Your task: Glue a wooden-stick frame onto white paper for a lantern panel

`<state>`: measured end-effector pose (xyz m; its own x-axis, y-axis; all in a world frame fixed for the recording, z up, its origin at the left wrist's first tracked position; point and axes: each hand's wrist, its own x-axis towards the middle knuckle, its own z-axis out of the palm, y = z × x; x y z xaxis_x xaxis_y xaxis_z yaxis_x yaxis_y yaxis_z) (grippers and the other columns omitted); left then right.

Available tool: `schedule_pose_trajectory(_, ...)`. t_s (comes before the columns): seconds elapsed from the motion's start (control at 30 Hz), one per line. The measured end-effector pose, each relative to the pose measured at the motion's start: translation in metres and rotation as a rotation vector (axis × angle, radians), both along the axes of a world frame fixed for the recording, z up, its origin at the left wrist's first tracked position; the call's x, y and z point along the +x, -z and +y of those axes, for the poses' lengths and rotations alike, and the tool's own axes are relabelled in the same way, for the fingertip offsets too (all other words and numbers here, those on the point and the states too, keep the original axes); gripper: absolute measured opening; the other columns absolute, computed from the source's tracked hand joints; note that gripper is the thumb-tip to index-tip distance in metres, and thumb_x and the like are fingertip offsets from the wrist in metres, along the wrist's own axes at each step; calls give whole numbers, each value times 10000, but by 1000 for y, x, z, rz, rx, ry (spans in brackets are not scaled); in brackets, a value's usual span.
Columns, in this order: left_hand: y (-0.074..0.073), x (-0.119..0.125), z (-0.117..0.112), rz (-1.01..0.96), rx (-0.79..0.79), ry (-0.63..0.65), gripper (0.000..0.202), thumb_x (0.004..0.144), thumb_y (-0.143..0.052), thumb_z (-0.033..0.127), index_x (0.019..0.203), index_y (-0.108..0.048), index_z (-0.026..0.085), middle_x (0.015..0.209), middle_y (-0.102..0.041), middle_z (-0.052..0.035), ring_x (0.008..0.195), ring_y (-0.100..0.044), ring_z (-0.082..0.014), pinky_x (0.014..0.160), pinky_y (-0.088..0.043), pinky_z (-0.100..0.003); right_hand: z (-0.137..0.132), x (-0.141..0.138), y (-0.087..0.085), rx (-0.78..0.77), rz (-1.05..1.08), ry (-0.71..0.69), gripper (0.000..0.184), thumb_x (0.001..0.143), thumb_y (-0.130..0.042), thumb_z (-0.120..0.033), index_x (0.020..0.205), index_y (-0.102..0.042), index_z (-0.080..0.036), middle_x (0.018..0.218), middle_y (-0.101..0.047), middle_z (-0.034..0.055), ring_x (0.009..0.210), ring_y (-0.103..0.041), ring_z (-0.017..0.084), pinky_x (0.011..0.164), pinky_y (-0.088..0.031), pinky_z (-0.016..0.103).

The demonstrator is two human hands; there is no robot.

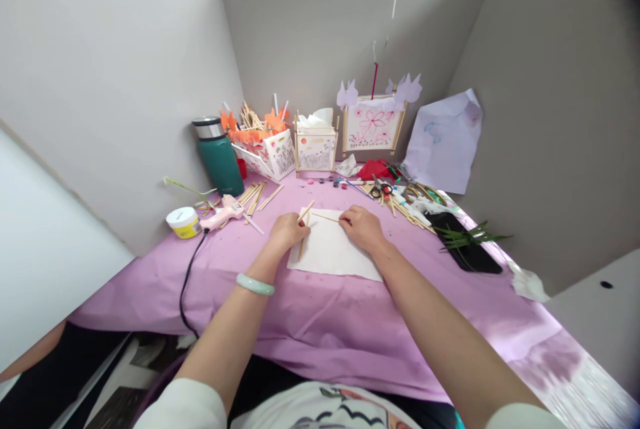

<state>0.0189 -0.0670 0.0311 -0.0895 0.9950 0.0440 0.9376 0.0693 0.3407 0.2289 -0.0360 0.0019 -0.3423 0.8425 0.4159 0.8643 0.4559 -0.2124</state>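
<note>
My left hand (287, 232) is closed on a wooden stick (307, 210) at the left edge of a white paper sheet (340, 257). A second piece of stick (301, 249) shows just below its fingertips; whether it is the same one cannot be made out. Across the sheet, my right hand (363, 228) pinches the right end of a thin stick (324, 217), which points left toward the other hand. The palm-side fingers of both hands are partly hidden.
On the left stand a pink glue gun (223, 213), a white-and-yellow tub (183, 223) and a green tumbler (220, 161). Stick-framed paper boxes (316, 150) and a hanging lantern (374, 124) are behind. Scissors (381, 187), loose sticks (407, 212) and a phone (467, 249) lie right.
</note>
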Motion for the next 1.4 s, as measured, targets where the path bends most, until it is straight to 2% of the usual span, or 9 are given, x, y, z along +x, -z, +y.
schedule_pose_trajectory(0.2,0,0,-3,-30,18,-2,219,721,-597,323,864,-720,211,869,-729,-53,855,-646,-205,702,-447,-250,2,-1,1,15,-14,-8,208,903,-504,-269,872,-705,-225,918,-640,38,934,-545,164,749,-353,265)
schedule_pose_trajectory(0.4,1,0,-6,-67,23,-21,303,736,-585,320,989,-724,231,930,-735,-53,892,-649,-212,717,-449,-253,4,-1,0,31,-27,12,229,915,-493,-272,866,-711,-221,914,-644,47,936,-533,180,761,-336,286)
schedule_pose_trajectory(0.73,2,1,-8,-89,27,-38,328,733,-584,317,1016,-729,237,950,-738,-61,914,-648,-211,739,-440,-248,4,-5,-2,59,-69,49,246,924,-488,-319,941,-714,-222,980,-658,67,971,-479,224,786,-293,348)
schedule_pose_trajectory(1.03,2,-1,-6,-104,13,-28,327,735,-603,323,1022,-736,239,930,-744,-58,884,-655,-203,716,-438,-235,18,-5,-13,37,-137,17,231,891,-488,-203,885,-719,-193,938,-674,93,938,-499,221,794,-295,349)
schedule_pose_trajectory(1.27,5,-3,-4,-119,0,-19,338,726,-632,355,1030,-735,250,875,-746,-36,808,-657,-183,685,-434,-225,17,-4,-4,16,-94,7,251,922,-473,-287,970,-708,-215,993,-662,84,970,-502,215,803,-307,334)
schedule_pose_trajectory(1.4,4,-4,-5,-122,-5,-19,342,717,-636,356,1025,-737,247,859,-744,-35,792,-654,-182,665,-426,-228,19,-4,-3,11,-70,-6,238,916,-473,-251,946,-706,-209,989,-658,76,972,-498,208,803,-310,324)
